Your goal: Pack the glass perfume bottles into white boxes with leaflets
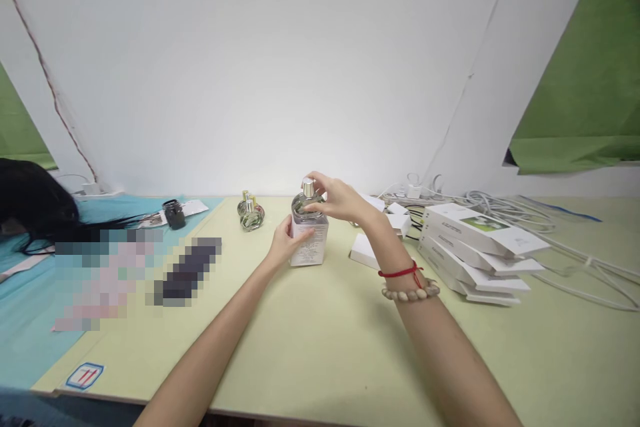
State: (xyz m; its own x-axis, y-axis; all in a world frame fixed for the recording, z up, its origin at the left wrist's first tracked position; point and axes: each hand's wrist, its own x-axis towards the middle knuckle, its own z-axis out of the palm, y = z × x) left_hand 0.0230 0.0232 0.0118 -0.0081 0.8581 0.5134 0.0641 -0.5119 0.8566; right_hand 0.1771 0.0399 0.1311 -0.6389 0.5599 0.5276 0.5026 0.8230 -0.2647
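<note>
A round glass perfume bottle point(301, 204) with a silver cap is upright at the open top of a small white box point(309, 250). My right hand point(340, 197) grips the bottle around its cap and side. Below it, my left hand point(286, 240) holds the box, thumb across its printed front. How far the bottle sits inside the box cannot be made out. To the left stand several similar perfume bottles point(251, 217) with gold and silver caps.
Stacked white boxes point(465, 247) and coiled white cables point(500, 203) lie on the right. Small white boxes point(364, 250) sit behind my right wrist. At left are a black jar point(174, 213), a blurred dark object point(187, 272) and another person's dark hair point(35, 203) over a blue cloth point(30, 347).
</note>
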